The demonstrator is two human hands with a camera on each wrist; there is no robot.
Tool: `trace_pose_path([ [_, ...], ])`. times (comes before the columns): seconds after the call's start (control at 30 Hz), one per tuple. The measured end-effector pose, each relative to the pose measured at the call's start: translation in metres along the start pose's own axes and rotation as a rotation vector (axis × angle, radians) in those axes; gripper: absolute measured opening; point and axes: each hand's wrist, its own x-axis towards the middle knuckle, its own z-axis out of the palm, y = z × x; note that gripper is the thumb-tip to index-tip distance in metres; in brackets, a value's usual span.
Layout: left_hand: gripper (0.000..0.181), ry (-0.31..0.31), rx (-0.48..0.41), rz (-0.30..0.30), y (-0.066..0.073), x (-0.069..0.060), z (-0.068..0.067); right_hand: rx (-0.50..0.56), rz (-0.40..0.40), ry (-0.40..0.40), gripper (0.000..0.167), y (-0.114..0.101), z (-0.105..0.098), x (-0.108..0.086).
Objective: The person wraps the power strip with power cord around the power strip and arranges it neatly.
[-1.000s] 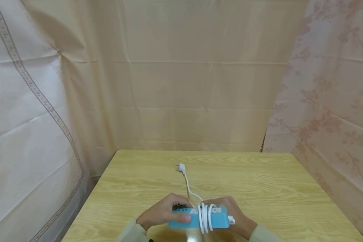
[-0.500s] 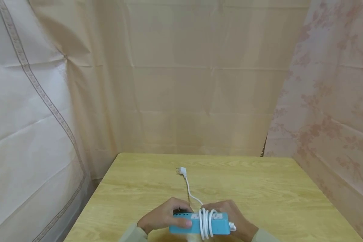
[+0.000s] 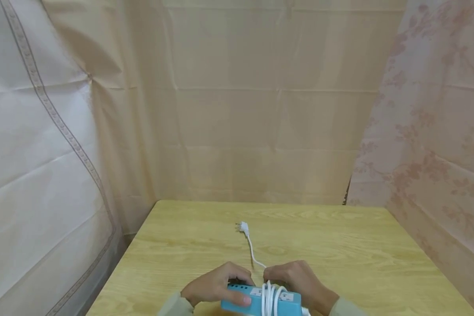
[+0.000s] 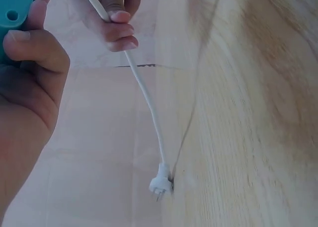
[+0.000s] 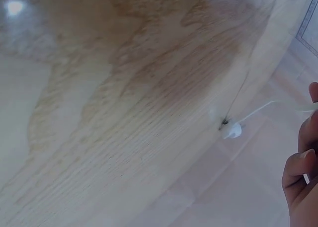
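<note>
A light-blue power strip [image 3: 291, 303] hangs low in the head view, above the table, with sockets facing up. White cord [image 3: 269, 303] is wound around its body in several loops. My left hand [image 3: 217, 284] grips the strip's left end, thumb along the near side. Behind the loops, my right hand [image 3: 300, 277] pinches the cord's free length; the left wrist view shows the cord [image 4: 144, 90] running out between its fingers. At the far end, the white plug [image 3: 243, 227] lies on or just over the table, prongs pointing left. The strip's lower edge is cut off by the frame.
A wood-grain table [image 3: 339, 237] spreads out in front. Beige cloth [image 3: 253, 109] hangs behind it, with a white cloth [image 3: 35, 166] at left and a floral one [image 3: 438, 145] at right.
The strip and its loops sit lower in the head view, and the right hand now shows above them, its fingers at the cord. The plug has shifted slightly right and down in view.
</note>
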Motion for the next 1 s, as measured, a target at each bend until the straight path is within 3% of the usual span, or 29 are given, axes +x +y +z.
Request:
trace_pose_path([
  [0.23, 0.025, -0.019, 0.077, -0.054, -0.0015, 0.0026, -0.0002, -0.087, -0.010, 0.000, 0.013, 0.0074, -0.0037, -0.0033],
  [0.37, 0.015, -0.017, 0.146, -0.055, -0.0001, 0.0043, 0.0019, -0.118, -0.013, 0.019, 0.013, 0.0074, -0.0057, -0.0032],
  [0.6, 0.019, -0.022, 0.447, -0.063, 0.0002, 0.0076, 0.0051, -0.202, 0.002, 0.052, 0.009, 0.0052, -0.0080, 0.0004],
  [0.8, 0.026, -0.001, 0.586, -0.074, -0.0025, 0.0079, 0.0066, -0.220, 0.024, 0.059, 0.008, 0.0026, -0.0072, 0.0029],
  [1.0, 0.038, 0.033, 0.817, -0.091, 0.0010, 0.0095, 0.0063, -0.274, 0.045, 0.055, 0.009, 0.0020, -0.0072, 0.0042],
])
